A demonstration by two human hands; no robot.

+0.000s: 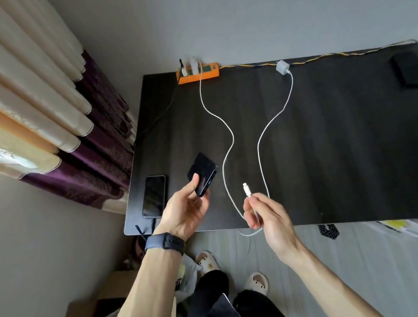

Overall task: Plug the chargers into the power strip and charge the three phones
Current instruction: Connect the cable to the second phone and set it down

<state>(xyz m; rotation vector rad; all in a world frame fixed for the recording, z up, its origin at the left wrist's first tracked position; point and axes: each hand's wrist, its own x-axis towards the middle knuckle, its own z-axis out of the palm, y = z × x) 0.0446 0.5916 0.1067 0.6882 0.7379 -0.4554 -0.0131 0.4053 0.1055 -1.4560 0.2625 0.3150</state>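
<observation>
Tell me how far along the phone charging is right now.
Done: one white charger sits in the power strip, and a phone lies at the table's left edge with a dark cable at its end. In hand: the left hand holds a second phone, the right hand a white plug, not yet joined. Left: the grey charger lies unplugged, and the third phone is untouched.

two white cables (pixel 225 130) snaking mid-desk, bare desk (pixel 345 141) to their right
</observation>
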